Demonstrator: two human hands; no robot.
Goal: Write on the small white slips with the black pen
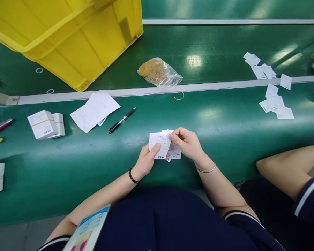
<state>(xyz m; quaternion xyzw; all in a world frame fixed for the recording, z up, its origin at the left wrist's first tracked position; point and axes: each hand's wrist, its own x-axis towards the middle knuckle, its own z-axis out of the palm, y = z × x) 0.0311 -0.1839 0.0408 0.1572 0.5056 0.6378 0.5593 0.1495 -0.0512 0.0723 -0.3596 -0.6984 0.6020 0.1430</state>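
My left hand [146, 159] is closed around a small stack of white printed cards [162, 145], its thumb flat on the top card. At the stack's upper right corner, my right hand [187, 142] pinches a card edge between thumb and forefinger. More loose printed cards [176, 152] lie beneath the stack, partly hidden by it and by my fingers. A black pen [122, 120] lies on the green table to the upper left of my hands, beside some white sheets of paper [95, 109].
A yellow crate [86, 45] stands at the back left. Behind a white strip [115, 91] lies a bag of rubber bands [159, 72]. Banded card stacks [42, 124] sit on the left, scattered cards [275, 101] on the right. A co-worker's arm [288, 165] rests at the right.
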